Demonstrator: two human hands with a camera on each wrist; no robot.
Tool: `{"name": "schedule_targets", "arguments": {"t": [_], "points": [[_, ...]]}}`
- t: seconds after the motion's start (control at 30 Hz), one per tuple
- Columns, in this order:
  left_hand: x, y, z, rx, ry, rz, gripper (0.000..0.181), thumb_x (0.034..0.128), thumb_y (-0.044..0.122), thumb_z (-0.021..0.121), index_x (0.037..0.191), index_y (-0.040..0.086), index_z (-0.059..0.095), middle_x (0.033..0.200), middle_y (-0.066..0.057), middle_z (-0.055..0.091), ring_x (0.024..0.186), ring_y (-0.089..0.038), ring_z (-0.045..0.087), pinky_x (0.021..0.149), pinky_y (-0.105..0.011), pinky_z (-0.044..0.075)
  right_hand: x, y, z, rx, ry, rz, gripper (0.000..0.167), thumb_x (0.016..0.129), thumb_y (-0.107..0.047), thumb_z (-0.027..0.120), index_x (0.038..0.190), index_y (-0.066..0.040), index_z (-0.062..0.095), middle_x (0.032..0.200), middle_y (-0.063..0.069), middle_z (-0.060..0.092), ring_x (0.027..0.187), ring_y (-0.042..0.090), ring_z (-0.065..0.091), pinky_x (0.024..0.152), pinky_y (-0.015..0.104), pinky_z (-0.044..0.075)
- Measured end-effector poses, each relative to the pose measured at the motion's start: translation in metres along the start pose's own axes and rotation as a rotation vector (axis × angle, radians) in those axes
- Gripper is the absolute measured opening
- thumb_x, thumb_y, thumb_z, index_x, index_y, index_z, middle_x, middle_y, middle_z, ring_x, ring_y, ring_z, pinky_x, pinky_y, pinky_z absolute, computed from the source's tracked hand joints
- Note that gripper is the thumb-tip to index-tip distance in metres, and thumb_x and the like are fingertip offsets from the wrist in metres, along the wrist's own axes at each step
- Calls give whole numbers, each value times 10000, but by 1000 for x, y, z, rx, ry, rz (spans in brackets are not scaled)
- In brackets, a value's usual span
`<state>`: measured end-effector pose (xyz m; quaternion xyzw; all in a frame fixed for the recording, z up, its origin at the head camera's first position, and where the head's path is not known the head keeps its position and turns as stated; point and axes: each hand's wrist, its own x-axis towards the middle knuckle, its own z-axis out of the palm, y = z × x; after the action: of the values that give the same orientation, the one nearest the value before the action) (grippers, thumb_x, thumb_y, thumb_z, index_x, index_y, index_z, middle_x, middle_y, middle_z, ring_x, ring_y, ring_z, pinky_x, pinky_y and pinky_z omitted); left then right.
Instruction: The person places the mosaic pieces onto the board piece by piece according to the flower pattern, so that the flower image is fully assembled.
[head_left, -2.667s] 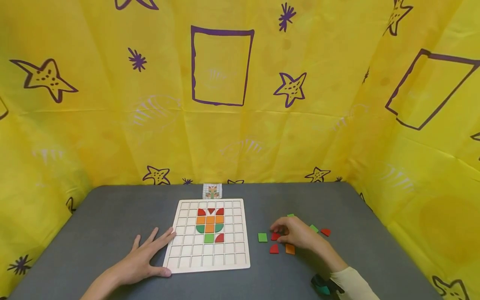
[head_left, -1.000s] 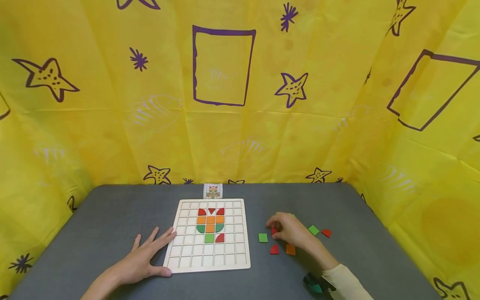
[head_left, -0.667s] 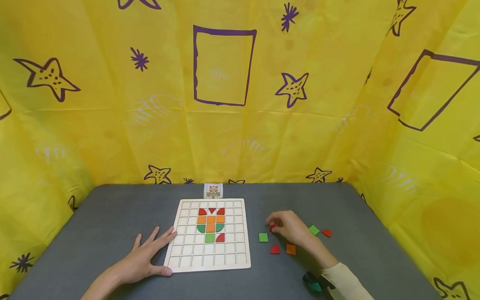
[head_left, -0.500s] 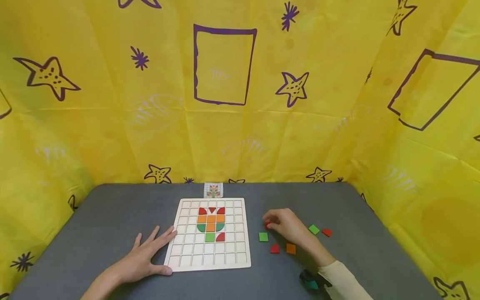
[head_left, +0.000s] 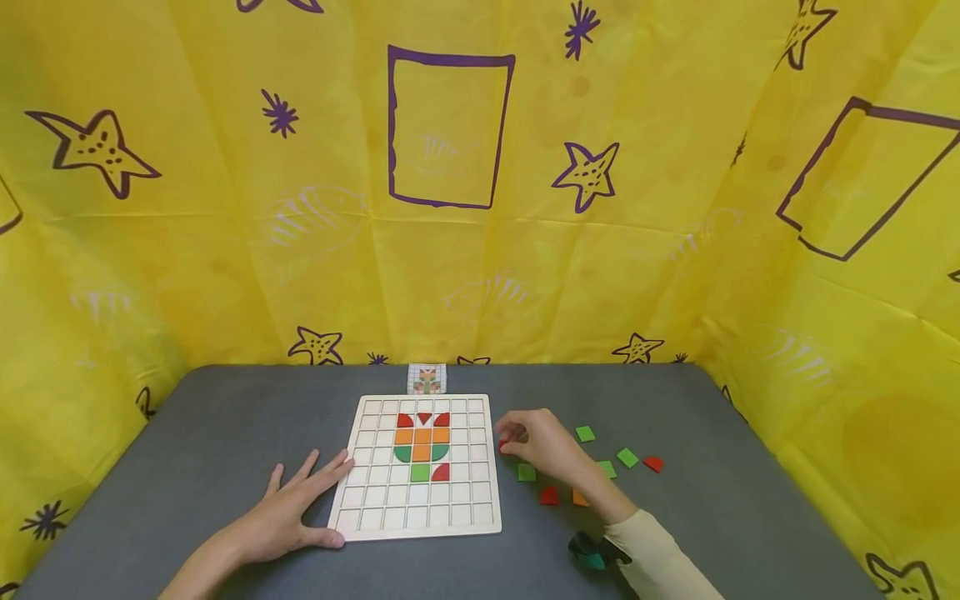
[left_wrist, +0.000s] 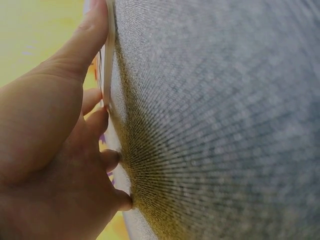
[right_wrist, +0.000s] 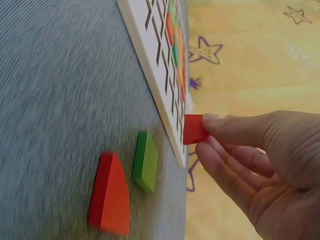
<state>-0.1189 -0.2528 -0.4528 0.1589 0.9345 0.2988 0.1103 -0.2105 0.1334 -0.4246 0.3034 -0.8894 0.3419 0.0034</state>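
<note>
The grey table (head_left: 247, 442) bears a gridded board (head_left: 472, 493), a pattern card (head_left: 427, 379) and loose coloured tiles (head_left: 627, 457).

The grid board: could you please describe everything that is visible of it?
The board is pale and looks wooden, roughly square with rounded corners, a plain border and thin lines dividing it into cells. It lies flat on the grey table. Red, orange and green pieces occupy several cells around its middle; the others are bare. The left hand touches its left edge. A small card lies at its far edge; contact is unclear.
</note>
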Motion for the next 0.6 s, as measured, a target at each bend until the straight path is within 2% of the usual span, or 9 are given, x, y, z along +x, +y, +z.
{"name": "schedule_targets", "arguments": {"t": [0.2, 0.6], "points": [[0, 0, 0, 4, 11, 14, 1010, 668, 569, 797, 1502, 156, 404, 1579, -150, 299, 1406, -584, 62, 973, -789, -89, 11, -8, 11, 26, 5, -51, 180, 794, -6, 790, 962, -11, 725, 786, -24, 682, 707, 75, 619, 676, 238, 549], [-1, -1, 0, -23, 3, 19, 1002, 671, 537, 806, 1504, 153, 402, 1584, -148, 288, 1405, -587, 45, 972, -789, -98, 33, -31, 37, 87, -56, -51, 173, 834, -34, 764, 1004, -32, 730, 813, -35, 693, 746, 23, 604, 697, 192, 523]]}}
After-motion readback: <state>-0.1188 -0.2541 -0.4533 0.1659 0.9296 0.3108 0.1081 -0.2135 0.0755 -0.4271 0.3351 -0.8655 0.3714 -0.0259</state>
